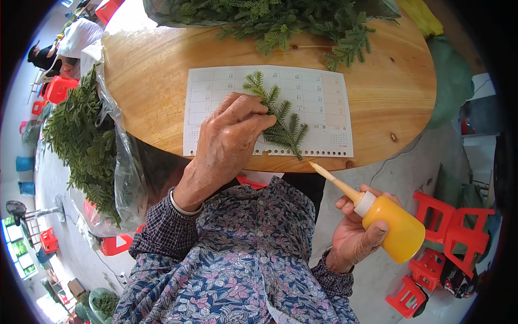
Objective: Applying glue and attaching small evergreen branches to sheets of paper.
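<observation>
A small green fir sprig lies on a white calendar sheet, its stem end reaching past the sheet's punched near edge. My left hand pinches the sprig along its left side, fingers pressed together. In my right hand, held off the table's near edge, is a yellow squeeze glue bottle, tilted with its long pale nozzle pointing up and left. The nozzle tip is close to the sprig's stem end; whether they touch I cannot tell.
A heap of fir branches covers the far side of the round wooden table. More branches fill a clear plastic bag at the left. Red stools stand at the right. A person is far back at left.
</observation>
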A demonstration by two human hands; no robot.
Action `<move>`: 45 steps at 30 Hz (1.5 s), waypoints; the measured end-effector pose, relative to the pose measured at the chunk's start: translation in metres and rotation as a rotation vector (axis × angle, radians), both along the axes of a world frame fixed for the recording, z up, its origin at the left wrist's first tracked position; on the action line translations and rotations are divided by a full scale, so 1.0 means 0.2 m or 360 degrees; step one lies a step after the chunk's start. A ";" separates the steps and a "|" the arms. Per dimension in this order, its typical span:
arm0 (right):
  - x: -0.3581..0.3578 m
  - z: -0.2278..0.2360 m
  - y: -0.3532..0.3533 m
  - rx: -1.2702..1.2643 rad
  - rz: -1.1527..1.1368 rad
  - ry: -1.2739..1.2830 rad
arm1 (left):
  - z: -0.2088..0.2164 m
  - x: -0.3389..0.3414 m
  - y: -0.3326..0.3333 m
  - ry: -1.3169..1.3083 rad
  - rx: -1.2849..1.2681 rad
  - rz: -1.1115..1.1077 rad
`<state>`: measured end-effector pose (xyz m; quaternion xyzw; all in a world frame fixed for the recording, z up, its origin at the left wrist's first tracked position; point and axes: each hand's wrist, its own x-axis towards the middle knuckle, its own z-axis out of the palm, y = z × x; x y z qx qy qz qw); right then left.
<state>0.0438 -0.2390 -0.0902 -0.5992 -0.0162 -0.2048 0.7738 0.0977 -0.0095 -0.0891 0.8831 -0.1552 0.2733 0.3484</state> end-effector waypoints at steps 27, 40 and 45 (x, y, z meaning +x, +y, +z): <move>0.37 -0.09 0.10 0.0681 -0.0438 0.0043 | 0.12 0.05 0.33 -0.0483 0.0127 0.0232; 0.93 -0.62 -0.10 0.0723 -0.0217 0.0135 | 0.01 -0.45 1.17 -0.0709 0.0726 0.2050; 0.98 -0.48 -0.10 0.0637 0.0301 0.0032 | -0.32 -0.72 1.05 0.0327 0.0608 0.2145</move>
